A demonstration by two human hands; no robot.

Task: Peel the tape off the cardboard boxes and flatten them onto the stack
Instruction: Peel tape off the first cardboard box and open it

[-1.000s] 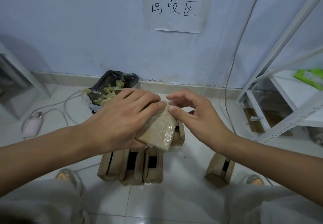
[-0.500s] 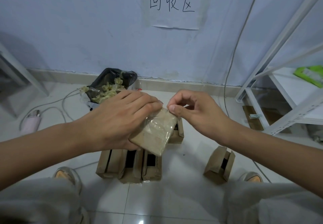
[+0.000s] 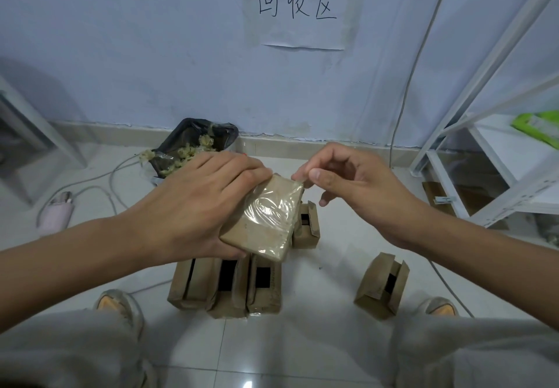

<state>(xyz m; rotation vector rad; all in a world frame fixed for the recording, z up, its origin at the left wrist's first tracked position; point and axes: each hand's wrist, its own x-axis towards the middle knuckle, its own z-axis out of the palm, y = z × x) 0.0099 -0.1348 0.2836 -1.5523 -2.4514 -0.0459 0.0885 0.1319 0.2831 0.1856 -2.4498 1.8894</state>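
Note:
My left hand [image 3: 199, 203] grips a small brown cardboard box [image 3: 263, 230] from its left side, holding it tilted above the floor. Clear tape [image 3: 273, 206] covers the box's upper face and shines. At the box's top right corner my right hand [image 3: 348, 185] pinches the tape's edge between thumb and forefinger. Three opened boxes [image 3: 225, 287] stand side by side on the floor below the held one. Another box [image 3: 307, 225] sits behind them and one more [image 3: 382, 284] stands apart to the right.
A black bin bag [image 3: 193, 148] with crumpled tape lies by the wall. A white metal shelf [image 3: 484, 133] stands at the right, flat cardboard [image 3: 453, 197] beneath it. A pink device [image 3: 59, 209] with cables lies left. My shoes [image 3: 119, 304] flank the boxes.
My right hand's fingers have closed from touching the box's corner into a pinch on the tape edge and lifted slightly. The left hand has kept its grip on the box.

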